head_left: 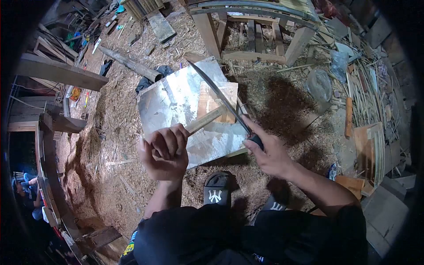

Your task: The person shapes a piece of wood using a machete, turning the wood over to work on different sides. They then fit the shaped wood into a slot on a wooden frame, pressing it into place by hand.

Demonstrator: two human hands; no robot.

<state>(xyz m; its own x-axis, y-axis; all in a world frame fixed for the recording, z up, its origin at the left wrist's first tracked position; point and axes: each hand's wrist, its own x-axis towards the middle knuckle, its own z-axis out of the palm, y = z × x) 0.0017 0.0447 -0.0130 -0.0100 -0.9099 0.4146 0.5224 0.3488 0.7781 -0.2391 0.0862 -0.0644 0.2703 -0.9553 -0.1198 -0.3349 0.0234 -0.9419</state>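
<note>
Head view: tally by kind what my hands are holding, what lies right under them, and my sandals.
Knife, in right hand: 1
Wooden stick, in left hand: 1
Wooden board: 1
Metal sheet: 1
Sandals: 2
Total: 6

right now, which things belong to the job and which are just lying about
In use: left hand, pale wooden stick; right hand, long dark-handled knife; square wooden board; shiny metal sheet.
Lying about: grey round pole; wooden frame; clear plastic bag.
</note>
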